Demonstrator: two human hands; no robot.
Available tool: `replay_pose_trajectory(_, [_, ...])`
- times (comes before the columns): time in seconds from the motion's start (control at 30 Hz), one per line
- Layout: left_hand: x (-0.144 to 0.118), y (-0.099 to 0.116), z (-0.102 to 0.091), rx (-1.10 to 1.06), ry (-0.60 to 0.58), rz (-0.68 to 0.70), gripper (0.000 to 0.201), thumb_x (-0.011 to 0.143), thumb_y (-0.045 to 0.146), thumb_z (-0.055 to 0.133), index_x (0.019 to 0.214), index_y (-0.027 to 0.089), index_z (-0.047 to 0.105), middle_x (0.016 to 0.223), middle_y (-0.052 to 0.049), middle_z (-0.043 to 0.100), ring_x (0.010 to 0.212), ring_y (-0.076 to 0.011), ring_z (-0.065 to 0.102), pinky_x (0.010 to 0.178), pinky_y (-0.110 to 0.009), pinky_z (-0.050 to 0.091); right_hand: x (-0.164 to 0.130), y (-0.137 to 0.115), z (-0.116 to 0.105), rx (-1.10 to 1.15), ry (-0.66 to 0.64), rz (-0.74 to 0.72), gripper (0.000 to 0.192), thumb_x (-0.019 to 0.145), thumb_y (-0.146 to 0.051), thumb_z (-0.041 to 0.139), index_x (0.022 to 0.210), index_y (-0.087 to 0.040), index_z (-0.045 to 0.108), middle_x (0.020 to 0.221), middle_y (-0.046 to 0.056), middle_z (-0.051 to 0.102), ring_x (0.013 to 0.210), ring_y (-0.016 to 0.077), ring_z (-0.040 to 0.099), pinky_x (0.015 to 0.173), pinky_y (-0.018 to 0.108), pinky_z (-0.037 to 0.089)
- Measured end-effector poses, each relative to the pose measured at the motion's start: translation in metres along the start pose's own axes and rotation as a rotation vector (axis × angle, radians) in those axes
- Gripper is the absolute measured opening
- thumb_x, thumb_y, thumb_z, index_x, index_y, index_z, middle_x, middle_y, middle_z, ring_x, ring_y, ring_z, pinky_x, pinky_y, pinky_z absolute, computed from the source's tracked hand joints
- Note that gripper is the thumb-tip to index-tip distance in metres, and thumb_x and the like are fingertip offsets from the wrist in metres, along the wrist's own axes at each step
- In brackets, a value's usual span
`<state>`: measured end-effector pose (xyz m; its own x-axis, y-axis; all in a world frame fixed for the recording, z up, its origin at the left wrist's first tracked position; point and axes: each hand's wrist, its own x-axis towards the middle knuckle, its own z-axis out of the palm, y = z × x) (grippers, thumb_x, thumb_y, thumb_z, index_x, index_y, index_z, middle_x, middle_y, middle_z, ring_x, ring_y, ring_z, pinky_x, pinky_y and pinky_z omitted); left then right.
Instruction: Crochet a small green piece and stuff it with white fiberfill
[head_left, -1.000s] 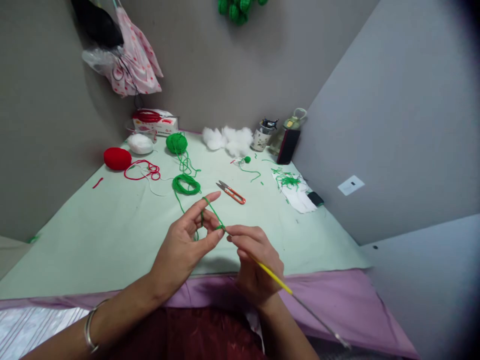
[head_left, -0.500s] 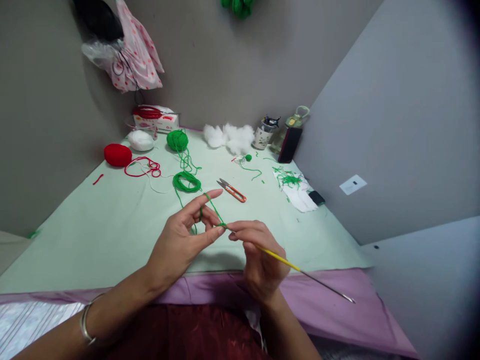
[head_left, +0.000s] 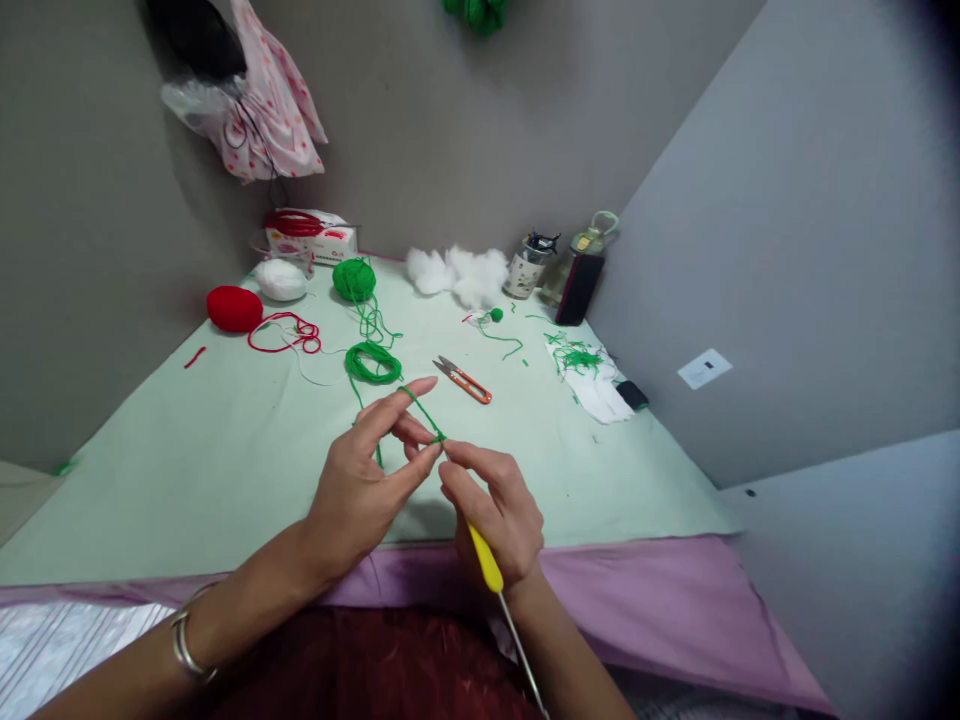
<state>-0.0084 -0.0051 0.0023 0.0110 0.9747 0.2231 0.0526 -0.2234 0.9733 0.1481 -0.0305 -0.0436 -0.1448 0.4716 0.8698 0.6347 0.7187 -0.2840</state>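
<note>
Left hand (head_left: pixel 360 480) is hovering over the near middle of the table (head_left: pixel 225 470), fingers spread, green yarn (head_left: pixel 421 412) running over the raised index fingertip and down to thumb and middle finger, which are pinching it at a small knot. Right hand (head_left: pixel 495 505) is sitting just beside it, fingers clamped on a crochet hook (head_left: pixel 487 560) with a yellow grip; hook tip is meeting the yarn at the pinch point, metal shaft is pointing back toward the near edge past the wrist. Yarn strand is trailing from the left hand up the table to a green coil (head_left: pixel 372 363) and on to a green yarn ball (head_left: pixel 354 279) near the far edge. Orange snips (head_left: pixel 463 380) are lying just right of the coil, apart from both hands. Red yarn ball (head_left: pixel 235 308) with a loose red strand is sitting toward the far left corner, white ball (head_left: pixel 280 280) beside it. White stuffing (head_left: pixel 457 275) is lying at the far edge, green offcuts on a white sheet (head_left: pixel 589 375) along the right edge. Purple cloth (head_left: pixel 660 610) is lining the near edge
</note>
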Motion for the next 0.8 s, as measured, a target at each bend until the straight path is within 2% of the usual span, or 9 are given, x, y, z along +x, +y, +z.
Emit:
replay_pose_trajectory(0.1, [0.001, -0.001, -0.001, -0.097, -0.07, -0.088, 0.059, 0.079, 0.019, 0.083, 0.136, 0.025, 0.07, 0.084, 0.002, 0.067, 0.076, -0.0152, 0.058, 0.083, -0.029, 0.051, -0.006, 0.001, 0.003, -0.068, 0.013, -0.016, 0.052, 0.095, -0.005, 0.063, 0.14, -0.033, 0.065, 0.117, 0.011, 0.078, 0.104, 0.0249, 0.076, 0.08, 0.039, 0.066])
replay_pose_trajectory(0.2, [0.002, -0.002, -0.001, -0.355, -0.236, -0.304, 0.068, 0.078, 0.023, 0.086, 0.143, 0.025, 0.064, 0.085, 0.003, 0.066, 0.065, -0.0093, 0.051, 0.067, -0.023, 0.049, -0.008, -0.001, 0.002, -0.099, 0.052, 0.013, 0.057, 0.094, -0.004, 0.064, 0.14, -0.037, 0.065, 0.112, 0.007, 0.076, 0.102, 0.0235, 0.075, 0.083, 0.038, 0.065])
replay_pose_trajectory(0.27, [0.003, -0.002, -0.002, -0.545, -0.357, -0.479, 0.067, 0.081, 0.027, 0.085, 0.144, 0.022, 0.063, 0.081, 0.005, 0.063, 0.053, -0.0038, 0.04, 0.06, -0.021, 0.046, -0.004, -0.002, -0.002, -0.016, 0.067, 0.043, 0.053, 0.095, -0.004, 0.064, 0.136, -0.037, 0.068, 0.11, 0.006, 0.076, 0.1, 0.0223, 0.074, 0.082, 0.037, 0.064])
replay_pose_trajectory(0.33, [0.006, -0.002, -0.003, -0.658, -0.403, -0.567, 0.061, 0.083, 0.026, 0.084, 0.141, 0.019, 0.065, 0.076, 0.006, 0.059, 0.049, -0.0012, 0.031, 0.056, -0.018, 0.043, 0.003, -0.003, -0.008, 0.159, 0.05, 0.145, 0.042, 0.097, -0.007, 0.061, 0.128, -0.034, 0.072, 0.108, 0.006, 0.076, 0.098, 0.0218, 0.073, 0.08, 0.037, 0.063])
replay_pose_trajectory(0.47, [0.009, -0.002, -0.007, -0.668, -0.349, -0.49, 0.054, 0.083, 0.018, 0.083, 0.135, 0.019, 0.069, 0.079, 0.005, 0.057, 0.06, -0.0041, 0.043, 0.053, -0.015, 0.038, 0.016, -0.006, -0.016, 0.487, 0.161, 0.442, 0.025, 0.102, -0.015, 0.056, 0.107, -0.028, 0.077, 0.09, 0.004, 0.075, 0.081, 0.0198, 0.069, 0.071, 0.037, 0.058])
replay_pose_trajectory(0.53, [0.009, -0.001, -0.008, -0.633, -0.355, -0.457, 0.054, 0.083, 0.019, 0.083, 0.135, 0.02, 0.069, 0.083, 0.004, 0.059, 0.062, -0.0051, 0.045, 0.053, -0.016, 0.039, 0.02, -0.007, -0.017, 0.622, 0.206, 0.532, 0.022, 0.103, -0.019, 0.057, 0.1, -0.026, 0.078, 0.087, 0.003, 0.073, 0.074, 0.0174, 0.066, 0.068, 0.035, 0.056])
replay_pose_trajectory(0.6, [0.008, 0.0, -0.007, -0.596, -0.378, -0.438, 0.057, 0.083, 0.021, 0.084, 0.137, 0.021, 0.068, 0.086, 0.003, 0.061, 0.064, -0.006, 0.047, 0.054, -0.017, 0.041, 0.023, -0.007, -0.015, 0.731, 0.181, 0.587, 0.02, 0.103, -0.022, 0.059, 0.097, -0.025, 0.077, 0.089, 0.003, 0.073, 0.072, 0.0155, 0.065, 0.067, 0.033, 0.056])
replay_pose_trajectory(0.7, [0.005, 0.001, -0.002, -0.551, -0.379, -0.396, 0.06, 0.083, 0.023, 0.085, 0.14, 0.021, 0.066, 0.085, 0.002, 0.065, 0.067, -0.0079, 0.051, 0.058, -0.018, 0.045, 0.023, -0.007, -0.01, 0.7, 0.128, 0.599, 0.019, 0.103, -0.023, 0.06, 0.096, -0.024, 0.077, 0.092, 0.004, 0.075, 0.078, 0.0166, 0.069, 0.068, 0.032, 0.058])
replay_pose_trajectory(0.8, [0.002, 0.001, 0.003, -0.526, -0.309, -0.35, 0.061, 0.081, 0.022, 0.087, 0.138, 0.021, 0.067, 0.086, 0.002, 0.067, 0.07, -0.0084, 0.054, 0.063, -0.018, 0.048, 0.017, -0.009, -0.006, 0.458, 0.093, 0.467, 0.02, 0.102, -0.017, 0.06, 0.104, -0.025, 0.077, 0.095, 0.005, 0.077, 0.089, 0.0194, 0.073, 0.073, 0.033, 0.061])
